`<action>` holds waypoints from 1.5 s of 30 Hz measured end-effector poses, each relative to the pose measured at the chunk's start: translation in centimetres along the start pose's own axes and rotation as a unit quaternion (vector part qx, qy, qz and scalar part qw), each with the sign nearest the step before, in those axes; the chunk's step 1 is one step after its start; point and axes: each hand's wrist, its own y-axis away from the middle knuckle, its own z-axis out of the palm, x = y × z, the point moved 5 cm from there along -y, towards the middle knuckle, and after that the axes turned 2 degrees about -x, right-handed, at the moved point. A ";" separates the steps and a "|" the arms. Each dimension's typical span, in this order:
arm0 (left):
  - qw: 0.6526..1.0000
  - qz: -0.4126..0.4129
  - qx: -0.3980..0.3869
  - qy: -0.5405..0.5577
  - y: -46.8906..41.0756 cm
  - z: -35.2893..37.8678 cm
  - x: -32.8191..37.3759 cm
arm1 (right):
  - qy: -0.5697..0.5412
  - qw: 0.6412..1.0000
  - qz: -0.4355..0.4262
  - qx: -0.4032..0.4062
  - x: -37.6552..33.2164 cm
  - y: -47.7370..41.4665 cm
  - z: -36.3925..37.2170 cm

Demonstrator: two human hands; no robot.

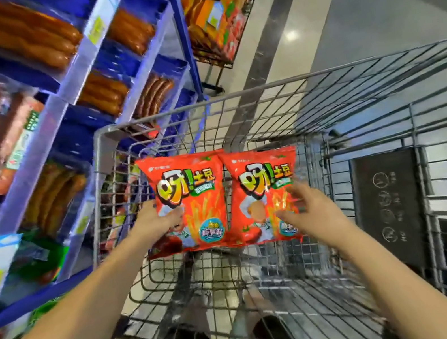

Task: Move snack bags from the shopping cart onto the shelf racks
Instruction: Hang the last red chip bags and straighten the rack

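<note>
My left hand grips the left snack bag at its lower left edge, thumb curled onto the front. My right hand is spread with its fingers over the lower front of the right snack bag; motion blur hides whether they touch it. Both red bags stand upright, side by side with inner edges meeting, inside the wire shopping cart. The blue shelf rack stands just beside the cart on my left, stocked with packaged sausages.

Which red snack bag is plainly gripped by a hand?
The left snack bag, beside the sausage shelf: the left hand pinches its edge, while the right hand spreads open fingers over the right snack bag.
</note>
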 end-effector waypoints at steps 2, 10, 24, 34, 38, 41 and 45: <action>1.000 -0.020 0.001 0.010 -1.2 0.4 -1.1 | -0.024 1.000 0.011 0.007 1.3 -0.3 0.2; 0.998 -0.067 -0.007 0.010 -4.0 0.9 -3.6 | -0.096 0.993 0.066 0.024 3.7 -1.3 0.7; 0.988 0.072 -0.126 0.050 -2.4 1.0 -1.6 | -0.271 0.943 0.192 -0.028 6.8 -6.4 1.6; 0.982 0.019 -0.125 0.141 -2.8 2.2 -3.1 | -0.304 0.925 0.198 -0.111 9.2 -9.7 5.1; 0.985 0.017 -0.104 0.139 -4.2 2.4 -3.9 | -0.310 0.922 0.198 -0.117 8.4 -9.2 5.0; 0.980 0.014 -0.092 0.178 -3.7 2.4 -2.9 | -0.322 0.917 0.185 -0.143 8.0 -8.6 5.0; 0.980 0.040 -0.080 0.175 -2.2 1.9 -1.7 | -0.344 0.910 0.167 -0.158 7.9 -7.6 5.4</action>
